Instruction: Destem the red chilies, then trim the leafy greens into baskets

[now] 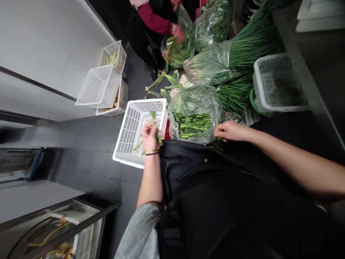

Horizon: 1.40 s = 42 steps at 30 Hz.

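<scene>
My left hand [151, 136] is closed round a few leafy green stalks [153, 117], above a white perforated plastic basket [131, 124]. Thin green pieces show beneath the hand, inside the basket. In front of me a clear plastic bag [192, 95] lies open, with a heap of leafy greens [192, 125] in it. At the right rim of this bag my right hand [228, 130] has its fingers curled on the plastic; whether a stalk is in them too is hidden. A scrap of leaf [206, 160] sits on my black apron [185, 162].
Long green stalks [250, 39] in plastic lie beyond the bag, with loose leafy stalks [167, 81] on the floor. Another person's gloved hand [178, 33] is at a bag of greens. White crates [97, 84] stand at left, a white basket [260, 82] at right beside a metal table [307, 61].
</scene>
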Tool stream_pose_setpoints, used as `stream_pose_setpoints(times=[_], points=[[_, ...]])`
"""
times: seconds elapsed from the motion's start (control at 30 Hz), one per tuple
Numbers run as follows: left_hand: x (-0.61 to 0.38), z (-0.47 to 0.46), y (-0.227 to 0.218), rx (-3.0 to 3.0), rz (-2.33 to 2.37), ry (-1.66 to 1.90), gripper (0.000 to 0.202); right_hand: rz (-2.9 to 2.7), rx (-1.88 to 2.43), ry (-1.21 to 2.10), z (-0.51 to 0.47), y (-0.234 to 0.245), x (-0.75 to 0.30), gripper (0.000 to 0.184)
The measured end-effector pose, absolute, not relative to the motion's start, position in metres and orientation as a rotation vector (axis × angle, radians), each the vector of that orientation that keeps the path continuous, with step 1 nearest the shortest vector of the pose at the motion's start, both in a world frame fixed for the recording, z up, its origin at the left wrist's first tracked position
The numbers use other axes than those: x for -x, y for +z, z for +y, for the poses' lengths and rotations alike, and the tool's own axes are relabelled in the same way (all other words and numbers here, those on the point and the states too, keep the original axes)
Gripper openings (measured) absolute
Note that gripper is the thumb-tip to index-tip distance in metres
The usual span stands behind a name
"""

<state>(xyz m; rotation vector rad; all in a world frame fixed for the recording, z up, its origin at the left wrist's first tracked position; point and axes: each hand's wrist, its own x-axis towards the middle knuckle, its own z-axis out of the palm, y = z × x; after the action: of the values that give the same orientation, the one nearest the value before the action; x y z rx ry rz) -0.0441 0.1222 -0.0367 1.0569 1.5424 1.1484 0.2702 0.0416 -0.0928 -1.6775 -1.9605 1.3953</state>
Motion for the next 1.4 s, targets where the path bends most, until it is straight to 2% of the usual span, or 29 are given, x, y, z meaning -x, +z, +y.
stream_pose_setpoints(times=[0.1, 0.17, 0.27, 0.37, 0.47, 0.57, 0.67, 0.77, 0.9, 1.03, 1.1, 1.27, 1.4], points=[[0.120, 0.154, -0.019, -1.514, 2.171, 0.876, 0.034, -2.404, 1.857, 1.061, 0.069, -0.109, -0.278, 0.017], [0.138, 0.157, -0.013, -1.727, 2.298, 0.788, 0.040, -2.489, 1.922, 0.910, 0.093, -0.127, -0.264, 0.022], [0.101, 0.139, -0.022, -1.942, 1.886, 0.764, 0.043, -2.524, 1.998, 0.902, 0.126, -0.160, -0.229, 0.039], [0.030, 0.122, -0.052, -1.996, 1.262, 0.475, 0.036, -2.550, 2.085, 0.946, 0.142, -0.195, -0.204, 0.072], [-0.012, 0.118, -0.087, -1.828, 1.053, 0.410, 0.024, -2.543, 2.171, 0.950, 0.140, -0.222, -0.197, 0.090], [-0.010, 0.126, -0.113, -1.768, 1.163, 0.384, 0.014, -2.519, 2.209, 0.986, 0.133, -0.234, -0.197, 0.081], [0.004, 0.137, -0.125, -1.783, 1.230, 0.375, 0.015, -2.533, 2.200, 1.096, 0.140, -0.233, -0.201, 0.059], [0.007, 0.142, -0.125, -1.785, 1.235, 0.420, 0.018, -2.585, 2.152, 1.110, 0.161, -0.216, -0.215, 0.039], [-0.004, 0.139, -0.111, -1.785, 1.312, 0.539, 0.021, -2.824, 1.926, 0.874, 0.177, -0.161, -0.239, 0.032], [-0.023, 0.133, -0.091, -1.751, 1.146, 0.726, 0.068, -3.037, 1.570, 0.357, 0.156, -0.086, -0.244, 0.027], [-0.031, 0.128, -0.085, -1.660, 1.039, 0.661, 0.078, -3.061, 1.381, 0.210, 0.142, -0.052, -0.239, 0.025], [-0.041, 0.101, -0.083, -1.225, 0.851, 0.319, 0.042, -2.956, 1.068, 0.126, 0.122, 0.006, -0.239, 0.025], [-0.042, 0.075, -0.076, -0.832, 0.674, 0.407, 0.039, -2.330, 1.278, 0.224, 0.100, 0.022, -0.263, 0.056]])
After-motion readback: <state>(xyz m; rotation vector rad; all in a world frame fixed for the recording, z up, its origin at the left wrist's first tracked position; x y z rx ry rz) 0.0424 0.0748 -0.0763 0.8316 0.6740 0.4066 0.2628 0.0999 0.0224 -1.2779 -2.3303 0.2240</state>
